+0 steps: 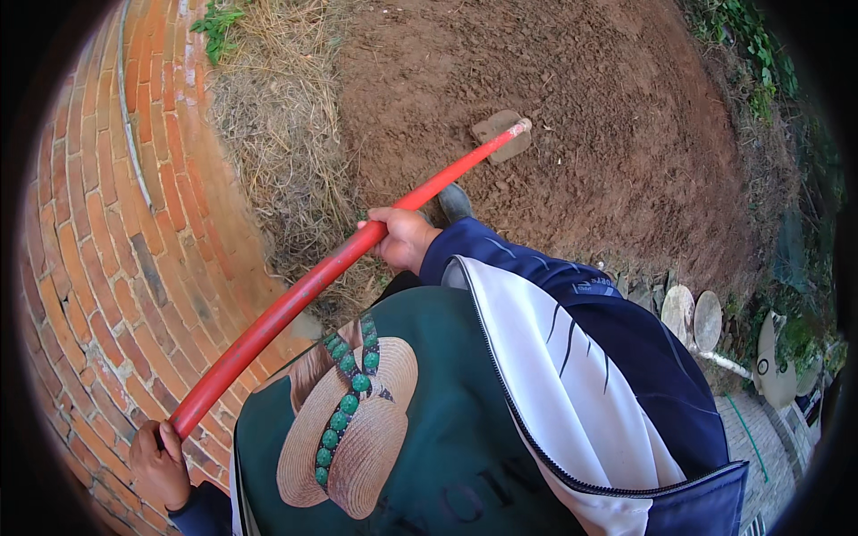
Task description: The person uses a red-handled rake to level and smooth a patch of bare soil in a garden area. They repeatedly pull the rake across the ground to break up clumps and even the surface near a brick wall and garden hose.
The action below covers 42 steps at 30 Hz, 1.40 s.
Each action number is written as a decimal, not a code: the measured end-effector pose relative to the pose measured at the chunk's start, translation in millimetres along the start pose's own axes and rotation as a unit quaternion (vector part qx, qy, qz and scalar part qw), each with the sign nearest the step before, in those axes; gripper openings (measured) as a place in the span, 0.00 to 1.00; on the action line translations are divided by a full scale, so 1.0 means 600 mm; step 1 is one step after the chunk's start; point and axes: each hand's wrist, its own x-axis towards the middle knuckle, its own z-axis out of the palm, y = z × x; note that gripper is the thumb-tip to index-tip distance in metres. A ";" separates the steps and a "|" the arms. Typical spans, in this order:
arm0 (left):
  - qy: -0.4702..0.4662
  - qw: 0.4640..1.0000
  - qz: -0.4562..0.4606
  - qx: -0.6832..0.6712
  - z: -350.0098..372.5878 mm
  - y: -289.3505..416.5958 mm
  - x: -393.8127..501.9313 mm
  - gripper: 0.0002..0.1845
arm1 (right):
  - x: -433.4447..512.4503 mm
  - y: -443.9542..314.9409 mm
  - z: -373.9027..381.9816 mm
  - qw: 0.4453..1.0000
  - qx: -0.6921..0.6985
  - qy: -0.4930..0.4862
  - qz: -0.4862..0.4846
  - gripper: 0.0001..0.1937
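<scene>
A hoe with a long red handle runs slantwise across the view, from lower left to upper right. My left hand is closed around the handle's butt end. Farther up, around the middle of the handle, my right hand grips it. The hoe's flat, soil-coloured blade lies at the far end over brown soil. Whether the blade presses into the soil or hangs just above it, I cannot tell. The toe of a dark boot shows beneath the handle, next to my right forearm.
On the left rises a red brick wall with a thin pipe or cable along it. Dry straw lines the wall's foot. Green plants border the soil at right. Round pale discs stand by grey paving at lower right.
</scene>
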 end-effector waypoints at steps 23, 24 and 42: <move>0.074 0.992 0.082 -0.053 0.030 0.034 0.059 0.11 | -0.045 -0.012 -0.070 0.991 0.079 0.040 -0.103 0.11; 0.068 0.993 0.067 -0.066 0.025 0.020 0.059 0.11 | -0.060 -0.002 -0.068 0.991 0.076 0.029 -0.105 0.11; 0.116 0.984 0.137 0.019 -0.020 -0.025 0.093 0.10 | -0.028 0.053 -0.068 0.992 0.071 -0.024 -0.099 0.12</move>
